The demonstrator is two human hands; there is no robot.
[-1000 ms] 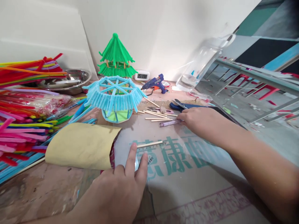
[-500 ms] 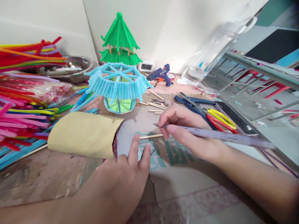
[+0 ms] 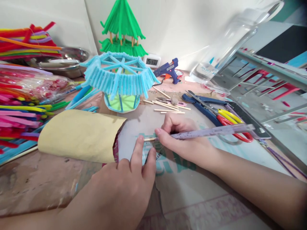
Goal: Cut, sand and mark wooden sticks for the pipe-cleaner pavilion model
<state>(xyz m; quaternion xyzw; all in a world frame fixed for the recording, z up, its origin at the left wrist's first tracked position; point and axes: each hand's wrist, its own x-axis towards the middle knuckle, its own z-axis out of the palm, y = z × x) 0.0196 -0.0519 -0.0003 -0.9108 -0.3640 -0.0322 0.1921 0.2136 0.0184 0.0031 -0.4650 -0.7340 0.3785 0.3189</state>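
A thin wooden stick [image 3: 149,139] lies flat on the printed plastic-covered worktop. My left hand [image 3: 122,185] presses the stick's left end with a stretched index finger; the thumb is spread apart and the other fingers curl under. My right hand [image 3: 184,134] is closed round a pale purple pen [image 3: 206,131], its tip at the stick just right of my left fingertip. The stick's right end is hidden behind my right hand. Beside my left hand lies a curled sheet of yellowish paper [image 3: 81,135]. Several more short sticks [image 3: 168,110] lie beyond my right hand.
A light-blue pipe-cleaner roof model [image 3: 120,75] stands ahead, with a green tiered roof [image 3: 122,25] behind. Pipe cleaners [image 3: 19,119] and a metal bowl [image 3: 59,60] crowd the left. A glue gun [image 3: 169,71], pliers [image 3: 230,121], a phone [image 3: 251,123] and a clear bottle [image 3: 225,48] sit right.
My right hand has lowered and moved slightly left, bringing the pen tip to the stick. The left fingertip still presses the stick. The whole view has shifted a little.
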